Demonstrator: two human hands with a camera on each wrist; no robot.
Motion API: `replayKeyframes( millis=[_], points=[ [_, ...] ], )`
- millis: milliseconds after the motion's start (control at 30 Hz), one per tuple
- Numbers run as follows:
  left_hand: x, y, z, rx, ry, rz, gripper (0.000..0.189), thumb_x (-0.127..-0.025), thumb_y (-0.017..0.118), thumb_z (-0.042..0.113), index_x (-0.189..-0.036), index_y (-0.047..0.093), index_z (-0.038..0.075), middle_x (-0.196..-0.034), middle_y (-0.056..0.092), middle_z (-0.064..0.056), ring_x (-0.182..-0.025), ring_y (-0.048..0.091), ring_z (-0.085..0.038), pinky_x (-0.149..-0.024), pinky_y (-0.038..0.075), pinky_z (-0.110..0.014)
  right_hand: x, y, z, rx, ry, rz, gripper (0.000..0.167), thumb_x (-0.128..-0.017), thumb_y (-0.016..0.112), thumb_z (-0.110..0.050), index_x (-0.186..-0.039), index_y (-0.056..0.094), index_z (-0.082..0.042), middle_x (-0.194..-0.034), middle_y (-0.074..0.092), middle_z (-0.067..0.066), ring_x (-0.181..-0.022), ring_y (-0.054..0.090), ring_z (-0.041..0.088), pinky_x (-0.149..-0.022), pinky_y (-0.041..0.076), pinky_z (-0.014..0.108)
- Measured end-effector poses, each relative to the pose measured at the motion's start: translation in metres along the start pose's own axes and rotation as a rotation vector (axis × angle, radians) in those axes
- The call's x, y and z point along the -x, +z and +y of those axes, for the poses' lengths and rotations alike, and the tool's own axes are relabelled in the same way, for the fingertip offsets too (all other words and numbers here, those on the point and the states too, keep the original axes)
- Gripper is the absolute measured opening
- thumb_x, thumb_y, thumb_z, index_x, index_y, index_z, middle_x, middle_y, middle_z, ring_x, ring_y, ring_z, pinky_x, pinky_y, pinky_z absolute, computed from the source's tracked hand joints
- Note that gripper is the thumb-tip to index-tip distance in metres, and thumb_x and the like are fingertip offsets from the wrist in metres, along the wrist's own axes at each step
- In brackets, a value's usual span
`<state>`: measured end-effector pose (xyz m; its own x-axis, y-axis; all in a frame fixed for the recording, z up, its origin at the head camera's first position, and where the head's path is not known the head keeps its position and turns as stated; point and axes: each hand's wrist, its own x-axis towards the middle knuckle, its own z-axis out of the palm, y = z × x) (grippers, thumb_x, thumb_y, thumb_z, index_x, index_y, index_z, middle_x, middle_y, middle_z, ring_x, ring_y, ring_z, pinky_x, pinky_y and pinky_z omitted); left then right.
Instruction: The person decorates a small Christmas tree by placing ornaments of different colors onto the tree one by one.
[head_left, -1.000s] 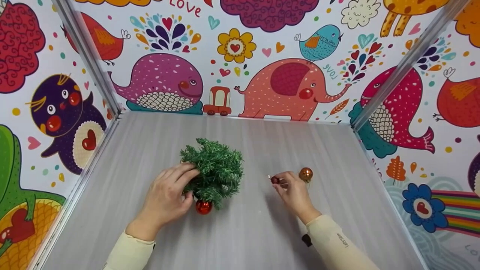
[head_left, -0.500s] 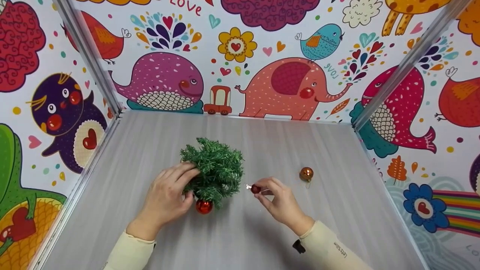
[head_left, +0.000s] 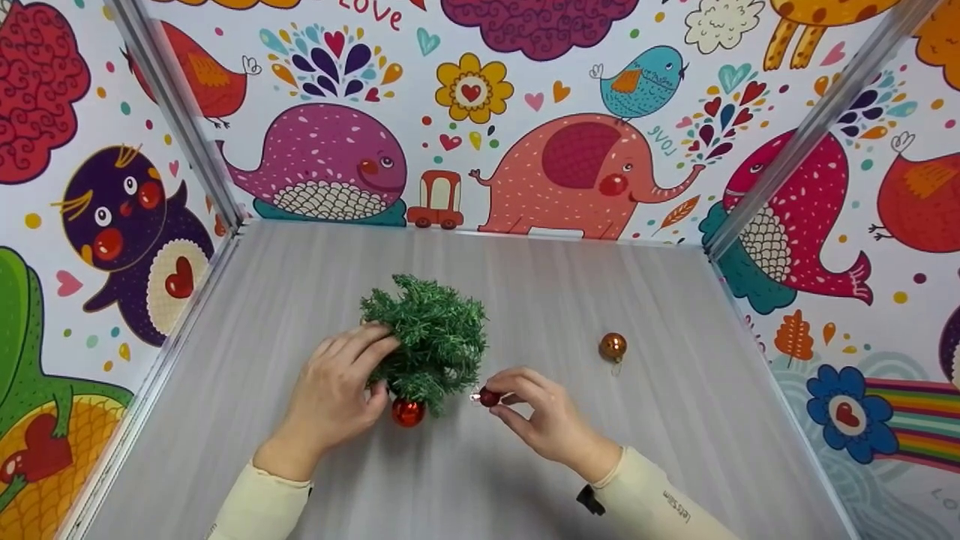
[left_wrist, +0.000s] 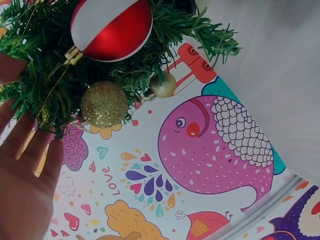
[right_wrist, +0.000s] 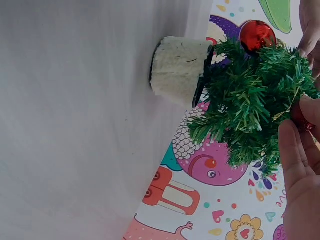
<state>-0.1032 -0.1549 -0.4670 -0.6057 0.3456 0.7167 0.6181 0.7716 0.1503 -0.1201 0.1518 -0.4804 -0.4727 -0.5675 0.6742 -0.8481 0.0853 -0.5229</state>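
Note:
A small artificial Christmas tree (head_left: 435,330) stands on the table, its pale, rough base (right_wrist: 176,70) showing in the right wrist view. On its left side my left hand (head_left: 337,386) grips the branches between thumb and fingers. Just right of the tree, my right hand (head_left: 544,416) pinches a small dark red bauble (head_left: 489,396), its metal cap and gold string toward the branches. A shiny red bauble (head_left: 409,412) hangs low at the front. In the left wrist view I see a red-and-white bauble (left_wrist: 115,32), a glittery gold bauble (left_wrist: 105,104) and a smaller gold bauble (left_wrist: 163,84) on the tree.
An orange-gold bauble (head_left: 613,346) with a string loop lies on the table (head_left: 555,292) to the right. Cartoon-printed walls (head_left: 465,157) enclose the back and sides, with metal posts (head_left: 191,127) at the corners.
My right hand has carried the dark red bauble leftward and slightly nearer to me, from beside the orange-gold bauble to the tree's right edge. The left hand and tree have stayed put.

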Motion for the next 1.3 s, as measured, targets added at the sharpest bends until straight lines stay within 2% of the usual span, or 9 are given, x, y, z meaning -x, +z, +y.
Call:
replayKeyframes(
  millis=[200, 533, 800, 1000, 1133, 1300],
  points=[
    [-0.001, 0.001, 0.0, -0.002, -0.002, -0.001, 0.056, -0.064, 0.071, 0.004, -0.12, 0.067, 0.007, -0.126, 0.063, -0.012, -0.113, 0.061, -0.033, -0.095, 0.048, -0.047, 0.0, 0.003, 0.0, -0.007, -0.005, -0.002, 0.043, -0.073, 0.073, 0.024, -0.111, 0.062, 0.006, -0.109, 0.061, 0.02, -0.093, 0.068, 0.028, -0.071, 0.059, 0.031],
    [-0.002, 0.0, 0.001, -0.006, -0.009, 0.008, 0.053, -0.066, 0.072, 0.006, -0.119, 0.067, 0.006, -0.125, 0.063, -0.013, -0.113, 0.061, -0.033, -0.095, 0.048, -0.048, 0.011, 0.018, 0.018, -0.011, 0.008, -0.036, 0.04, -0.079, 0.075, 0.014, -0.115, 0.064, 0.001, -0.114, 0.062, 0.014, -0.096, 0.068, 0.023, -0.073, 0.057, 0.025],
    [-0.002, 0.002, 0.003, -0.013, -0.003, 0.03, 0.049, -0.067, 0.072, 0.008, -0.117, 0.068, 0.004, -0.123, 0.064, -0.015, -0.111, 0.062, -0.034, -0.094, 0.048, -0.048, -0.004, 0.023, 0.002, -0.051, -0.007, -0.001, 0.039, -0.076, 0.074, 0.019, -0.111, 0.063, 0.005, -0.108, 0.063, 0.018, -0.092, 0.069, 0.027, -0.066, 0.06, 0.033],
    [-0.001, 0.003, 0.007, -0.026, -0.02, 0.024, 0.046, -0.071, 0.071, 0.015, -0.116, 0.067, 0.006, -0.123, 0.064, -0.015, -0.11, 0.061, -0.035, -0.095, 0.047, -0.049, -0.014, 0.022, -0.011, -0.074, 0.002, 0.025, 0.039, -0.074, 0.074, 0.022, -0.108, 0.063, 0.007, -0.105, 0.063, 0.02, -0.09, 0.069, 0.029, -0.065, 0.06, 0.036],
    [-0.001, 0.006, 0.011, -0.032, -0.002, 0.077, 0.042, -0.071, 0.07, 0.017, -0.112, 0.068, 0.005, -0.121, 0.064, -0.015, -0.11, 0.06, -0.036, -0.093, 0.047, -0.05, -0.014, 0.023, -0.011, -0.096, 0.014, 0.033, 0.039, -0.075, 0.073, 0.021, -0.109, 0.062, 0.007, -0.105, 0.063, 0.02, -0.09, 0.069, 0.029, -0.066, 0.06, 0.035],
    [-0.001, 0.012, 0.017, -0.061, 0.06, 0.17, 0.035, -0.072, 0.068, 0.019, -0.104, 0.069, 0.004, -0.12, 0.064, -0.016, -0.113, 0.06, -0.036, -0.094, 0.046, -0.049, -0.015, 0.024, -0.011, -0.101, 0.031, 0.045, 0.038, -0.075, 0.074, 0.02, -0.109, 0.063, 0.006, -0.105, 0.064, 0.019, -0.09, 0.069, 0.028, -0.067, 0.059, 0.032]
  ],
)
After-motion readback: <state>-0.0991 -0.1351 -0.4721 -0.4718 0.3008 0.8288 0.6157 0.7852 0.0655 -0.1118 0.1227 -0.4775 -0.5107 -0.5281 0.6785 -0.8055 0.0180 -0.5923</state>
